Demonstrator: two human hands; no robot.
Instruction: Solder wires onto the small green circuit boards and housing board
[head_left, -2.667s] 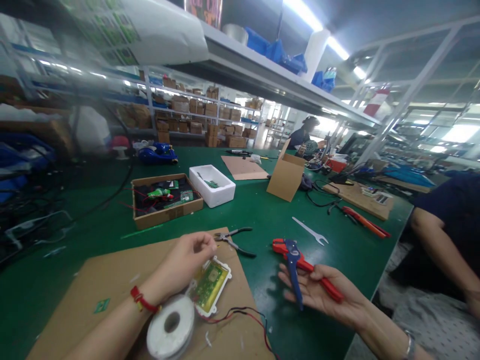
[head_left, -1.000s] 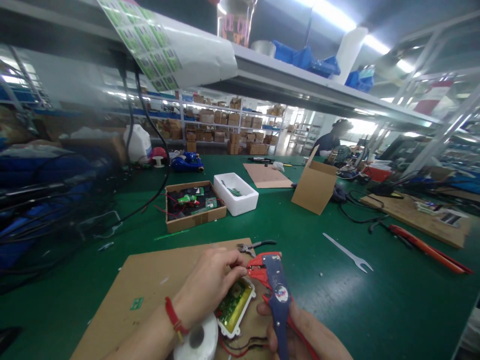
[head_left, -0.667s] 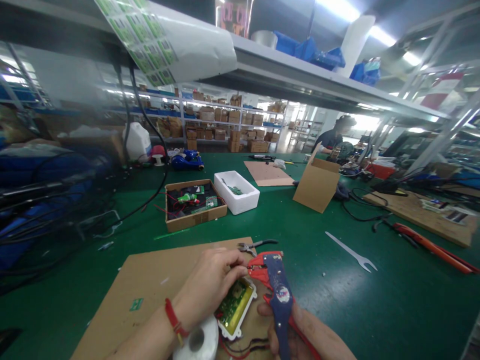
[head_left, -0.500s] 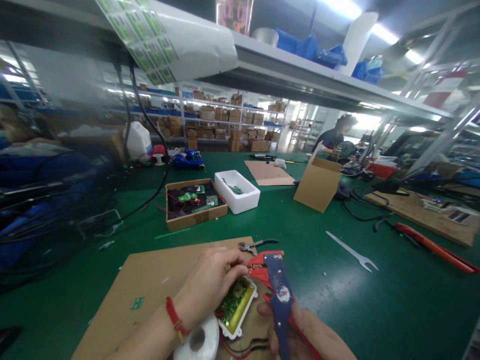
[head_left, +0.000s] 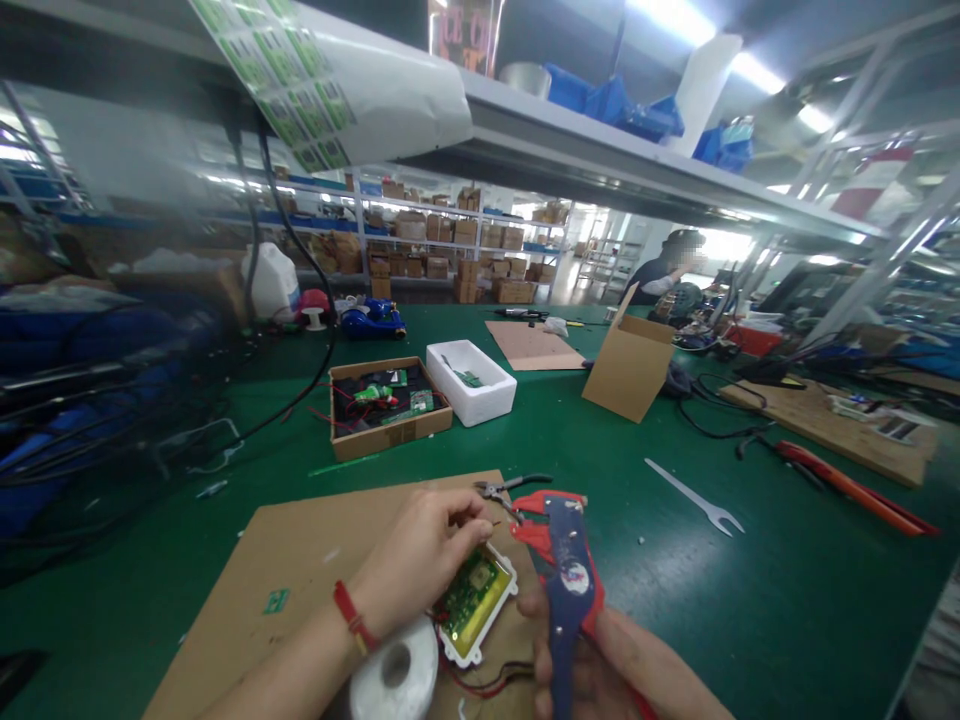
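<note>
- While the left hand (head_left: pixel 417 556) hovers over the enclosure, its thumb and fingers (head_left: pixel 466 524) pinch closed at the tips; a thin wire may be held there, but the view is too small to tell.
- Right hand (head_left: pixel 596 668): closed around the handles of a red-and-blue wire stripper (head_left: pixel 568 590), which stands upright with its red head just right of the left fingertips.
- Open white plastic enclosure (head_left: pixel 475 600): lies on a cardboard sheet (head_left: pixel 247 590), just below and to the right of the left fingertips, with a green circuit board (head_left: pixel 469 592) inside. Its long axis runs diagonally, from lower left to upper right.
- Hand relation: the left hand is nearer, directly above the enclosure's upper-left side. The right hand lies just beside its right side. Contact cannot be confirmed.
- Red and black wires (head_left: pixel 480 685): lead from the enclosure's lower end toward the bottom of the view.
- White spool (head_left: pixel 371 680): lies just below the left wrist.
- Pliers (head_left: pixel 510 487): lie just beyond the left fingertips, near the cardboard's far edge.
</note>
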